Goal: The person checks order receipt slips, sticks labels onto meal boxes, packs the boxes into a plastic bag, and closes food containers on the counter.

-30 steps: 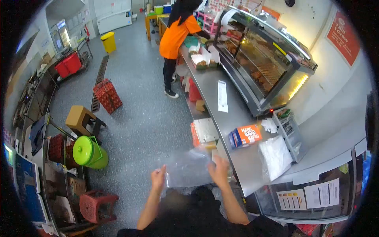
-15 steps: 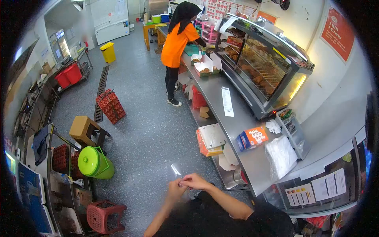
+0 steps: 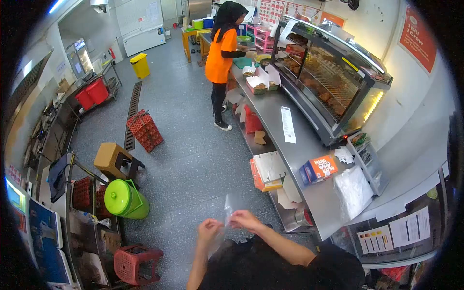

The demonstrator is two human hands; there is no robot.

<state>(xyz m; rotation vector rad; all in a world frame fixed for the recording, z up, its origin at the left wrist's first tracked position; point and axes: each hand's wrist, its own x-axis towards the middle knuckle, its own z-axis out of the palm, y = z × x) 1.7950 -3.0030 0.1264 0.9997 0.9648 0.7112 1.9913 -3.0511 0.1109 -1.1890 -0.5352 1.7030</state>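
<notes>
In front of my body, a clear plastic bag (image 3: pixel 228 205) hangs between my two hands, its upper end sticking up above the fingers. My left hand (image 3: pixel 209 229) pinches the bag's left side with its fingertips. On the other side, my right hand (image 3: pixel 244 220) has its fingers closed on the bag's right edge. The bag's lower part is see-through and hard to make out against the floor. Both hands are above the floor, left of the steel counter (image 3: pixel 309 140).
The counter holds a receipt (image 3: pixel 288 124), an orange-and-blue box (image 3: pixel 318 169), a pack of plastic bags (image 3: pixel 354 192), food boxes (image 3: pixel 263 82) and a heated display case (image 3: pixel 328 77). A co-worker (image 3: pixel 221 58) stands at its far end. Left are a green bucket (image 3: pixel 126 199) and stool (image 3: pixel 137 263).
My hands have moved from close together to apart, with the plastic bag spread between them. The co-worker's forearms have come up from the counter. The whole view has shifted slightly.
</notes>
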